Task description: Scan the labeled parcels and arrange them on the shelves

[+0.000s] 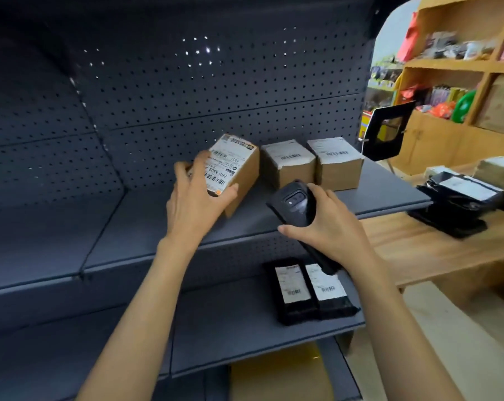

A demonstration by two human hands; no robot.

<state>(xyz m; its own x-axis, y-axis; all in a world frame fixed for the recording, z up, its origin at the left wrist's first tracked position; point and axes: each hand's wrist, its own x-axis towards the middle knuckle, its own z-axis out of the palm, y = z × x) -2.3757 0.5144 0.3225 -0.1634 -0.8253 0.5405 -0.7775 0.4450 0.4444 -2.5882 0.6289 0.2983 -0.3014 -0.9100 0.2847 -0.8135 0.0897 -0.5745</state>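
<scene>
Head view: left hand [197,198] grips a tilted cardboard box [233,169] on the grey metal shelf [158,227], open room leftward. Right hand [326,221] holds a black scanner [294,202], fingers wrapped round it, near the shelf's front edge.

shelf unit [317,209]: dark grey, perforated back | boxes [339,164]: brown card, white labels | mailer bags [311,296]: black, white labels | scanner [295,204]: black | counter [436,244]: light wood
</scene>
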